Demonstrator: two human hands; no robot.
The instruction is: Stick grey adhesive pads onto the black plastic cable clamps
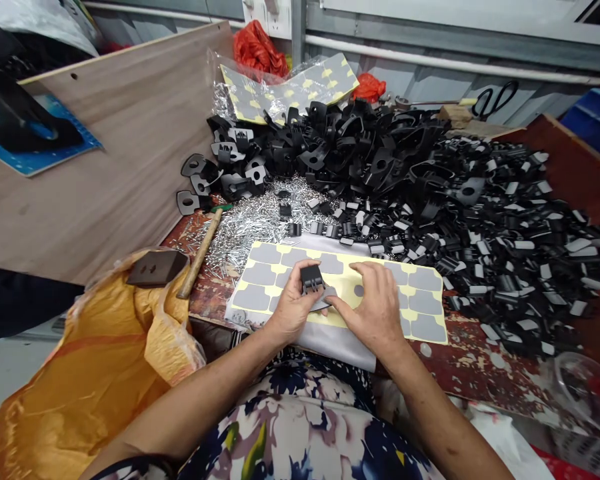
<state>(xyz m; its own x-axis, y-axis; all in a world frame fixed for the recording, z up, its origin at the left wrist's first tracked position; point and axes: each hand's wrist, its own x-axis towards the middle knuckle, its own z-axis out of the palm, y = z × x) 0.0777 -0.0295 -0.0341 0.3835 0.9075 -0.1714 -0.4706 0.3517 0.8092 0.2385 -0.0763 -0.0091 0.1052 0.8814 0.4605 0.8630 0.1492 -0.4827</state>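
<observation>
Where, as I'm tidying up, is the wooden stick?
In the head view, the wooden stick lies left of the left hand, between the orange bag and the metal pins.

Two hands [291,303] [379,307], apparently two sticker sheets [343,285] [290,92]

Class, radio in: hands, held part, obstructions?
Left hand holds black plastic clip. Right hand open, thumb at gray piece. Sticker sheet beneath; no obstruction seen.

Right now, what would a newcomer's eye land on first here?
First, the heap of black parts across the back and right of the table. Then the yellow sheet of grey stickers at the front, over which the left hand holds a black piece. Lastly, the orange bag at lower left.
</observation>
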